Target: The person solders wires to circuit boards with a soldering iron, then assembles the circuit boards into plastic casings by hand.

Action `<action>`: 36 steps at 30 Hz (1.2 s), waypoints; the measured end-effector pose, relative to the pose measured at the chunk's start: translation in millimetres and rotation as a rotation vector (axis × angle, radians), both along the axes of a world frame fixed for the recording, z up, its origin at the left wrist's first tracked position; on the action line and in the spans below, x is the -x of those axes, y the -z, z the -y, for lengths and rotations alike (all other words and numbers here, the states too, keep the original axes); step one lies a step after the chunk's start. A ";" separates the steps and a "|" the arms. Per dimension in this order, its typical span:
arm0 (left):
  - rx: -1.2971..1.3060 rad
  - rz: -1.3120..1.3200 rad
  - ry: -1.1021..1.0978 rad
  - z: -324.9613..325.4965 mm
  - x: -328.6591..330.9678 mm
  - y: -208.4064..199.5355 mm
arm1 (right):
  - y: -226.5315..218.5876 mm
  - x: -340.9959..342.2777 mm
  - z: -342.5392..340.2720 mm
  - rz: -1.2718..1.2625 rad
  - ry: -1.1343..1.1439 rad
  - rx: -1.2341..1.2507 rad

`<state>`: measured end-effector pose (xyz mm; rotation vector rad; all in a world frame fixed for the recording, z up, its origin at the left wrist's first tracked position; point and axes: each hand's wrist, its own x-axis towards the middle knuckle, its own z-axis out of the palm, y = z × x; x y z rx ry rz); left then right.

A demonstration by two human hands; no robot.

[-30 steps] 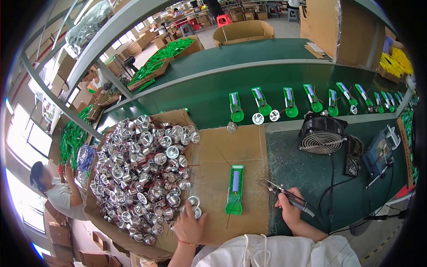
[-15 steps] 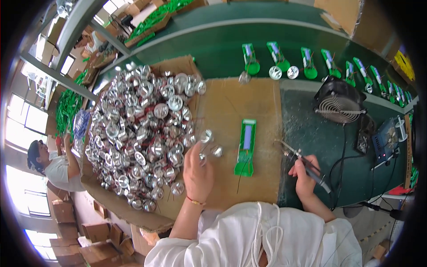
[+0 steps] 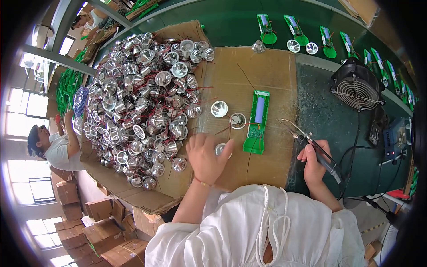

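Note:
My left hand (image 3: 205, 159) hovers with fingers spread over the brown cardboard mat (image 3: 275, 169), holding nothing. Beside its thumb sits a silver reflector cup (image 3: 223, 151), partly covered by the hand. Just beyond are another reflector cup (image 3: 219, 109), facing up, and a third cup (image 3: 237, 120) showing its back and thin wires. Right of these lies an open green plastic housing (image 3: 261, 145) with a purple cylindrical battery (image 3: 259, 111), a small circuit board (image 3: 255, 132) and black wires. My right hand (image 3: 315, 162) is closed around a soldering iron (image 3: 329, 168), its tip pointing toward the housing.
A cardboard box (image 3: 129, 196) heaped with reflector cups (image 3: 138, 107) stands at left. Several green housings (image 3: 328, 44) line the far shelf. At right are a black fan (image 3: 357, 86), a blue soldering station (image 3: 393, 141) and cables. A person (image 3: 55, 144) sits at far left.
My left hand has opened, and the reflector cups by it now lie apart on the mat. The right hand still grips the soldering iron. The whole view has shifted.

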<state>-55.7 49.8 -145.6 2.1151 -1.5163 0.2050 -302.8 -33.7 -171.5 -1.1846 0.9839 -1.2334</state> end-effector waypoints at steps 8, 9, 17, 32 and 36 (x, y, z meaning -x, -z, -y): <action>-0.108 -0.337 0.012 10.2 -6.6 -2.6 | -3.1 9.6 -5.6 0.025 -0.029 -0.001; -0.109 -0.411 -0.034 5.9 -8.1 -6.8 | -5.9 10.8 -7.7 0.022 -0.015 -0.007; -0.093 -0.840 0.049 8.2 21.3 -8.8 | -7.7 -3.0 -8.0 -0.070 -0.360 0.151; -0.029 -0.602 0.131 21.1 34.7 4.4 | -21.9 -5.0 -10.6 -0.230 -0.345 0.024; -0.016 -0.657 0.115 23.1 36.2 1.9 | -22.0 -5.4 -11.0 -0.237 -0.358 0.043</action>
